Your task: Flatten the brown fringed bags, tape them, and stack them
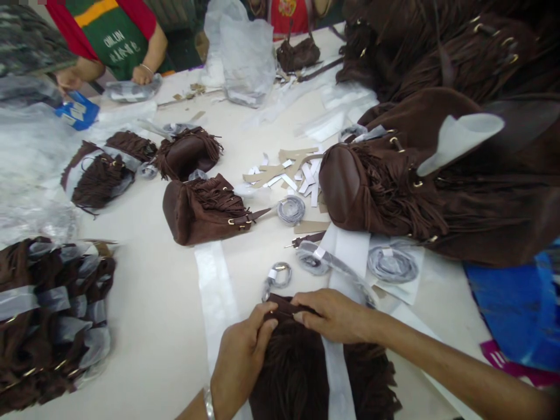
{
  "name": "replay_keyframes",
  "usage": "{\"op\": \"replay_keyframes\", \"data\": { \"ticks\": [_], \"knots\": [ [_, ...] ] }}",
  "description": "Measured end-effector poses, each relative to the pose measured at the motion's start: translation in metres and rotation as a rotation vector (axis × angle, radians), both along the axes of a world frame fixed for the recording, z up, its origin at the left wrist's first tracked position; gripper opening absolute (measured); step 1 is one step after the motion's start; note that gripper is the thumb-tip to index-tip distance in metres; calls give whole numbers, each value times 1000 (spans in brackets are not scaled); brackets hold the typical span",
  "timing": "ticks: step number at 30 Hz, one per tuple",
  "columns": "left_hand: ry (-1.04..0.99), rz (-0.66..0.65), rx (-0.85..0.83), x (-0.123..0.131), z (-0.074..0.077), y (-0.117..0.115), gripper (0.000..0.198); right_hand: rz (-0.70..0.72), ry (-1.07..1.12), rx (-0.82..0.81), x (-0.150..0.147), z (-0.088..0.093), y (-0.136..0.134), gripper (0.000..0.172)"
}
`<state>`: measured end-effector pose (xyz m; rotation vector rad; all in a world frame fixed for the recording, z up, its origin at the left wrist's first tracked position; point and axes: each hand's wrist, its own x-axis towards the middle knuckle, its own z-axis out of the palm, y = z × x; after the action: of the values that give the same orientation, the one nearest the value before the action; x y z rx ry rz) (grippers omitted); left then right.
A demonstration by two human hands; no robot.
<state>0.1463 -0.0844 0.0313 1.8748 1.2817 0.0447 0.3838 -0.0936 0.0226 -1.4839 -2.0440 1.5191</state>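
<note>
1. The fringed bag [293,379], in dark brown suede, is laid flat on the worktop [161,303] at the near edge, directly in front of the person. Its top edge is turned away from them and its fringe hangs towards them.
2. The left hand [242,356] is closed on the bag's top edge from the left, with thumb and fingertips pinched together on the suede.
3. The right hand [335,315] is laid over the same edge from the right, and its fingertips are pressed down and pinched on the rim close to the left hand. It is judged that the edge is gripped from both sides so that it is kept steady and taut.
4. A white strip [339,379] is run lengthwise over the bag's right part and passes under the right hand, where it seems to be held in place by the palm.
5. A wrapped chain coil [280,275] is lying just beyond the fingertips, within easy reach.
6. More wrapped coils [392,263] are set on white sheets to the right of it.
7. A stuffed bag [201,210] is stood in the middle of the worktop, well apart from the hands.
8. A heap of bags [437,175] is piled on the right, and a stack of wrapped bags [48,315] is gathered on the left.
9. Card scraps [293,169] are scattered mid-worktop.
10. A co-worker's hand [142,74] is seen at the far edge.
</note>
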Motion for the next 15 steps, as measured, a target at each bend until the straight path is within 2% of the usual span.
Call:
{"op": "replay_keyframes", "data": {
  "ticks": [6, 10, 12, 15],
  "knots": [
    [203, -329, 313, 10, -18, -2, 24, -25, 52, -84, 0, 2, -3, 23],
    [278, -554, 539, 13, -15, 5, 17, -65, 142, -120, 0, 1, -8, 46],
    [268, -618, 571, 12, -11, 11, 17, -89, 206, -81, 2, 1, -9, 56],
    [223, -618, 572, 6, -6, 21, 16, -98, 261, -60, 5, 2, -10, 60]
  ]
}}
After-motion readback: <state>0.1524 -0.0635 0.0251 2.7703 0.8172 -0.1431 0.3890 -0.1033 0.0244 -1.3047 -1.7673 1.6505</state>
